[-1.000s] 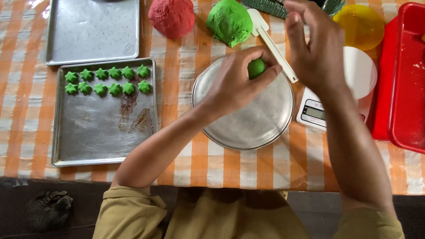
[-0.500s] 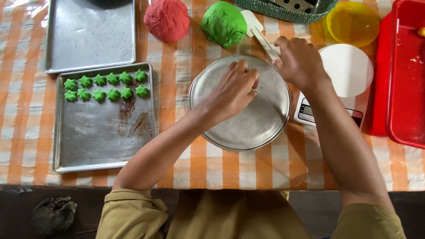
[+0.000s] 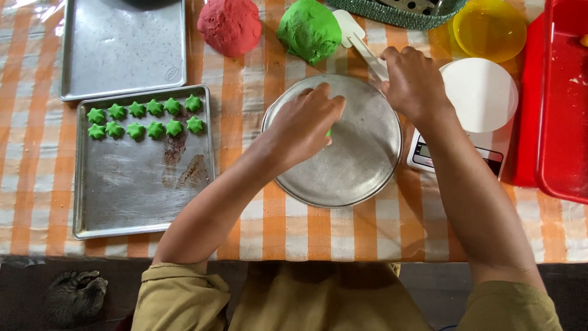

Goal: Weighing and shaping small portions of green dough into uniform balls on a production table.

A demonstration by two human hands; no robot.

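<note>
Step in hand looks like shaping a small bit of green dough (image 3: 329, 132) on the round metal pan (image 3: 361, 171); left hand (image 3: 303, 125) curled knuckles-up over it, dough peeking from under the fingers, grip itself hidden so can't tell how tight. Right hand (image 3: 411, 83) at pan's far rim, closed on the white spatula (image 3: 361, 43); next move prob. needs a light touch, w/ care not to squash the piece.

A small grey screen (image 3: 429, 153) fronts the white kitchen scale (image 3: 465, 153).

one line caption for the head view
Left hand presses green dough in a round metal pan; right hand grips a white spatula.
</note>
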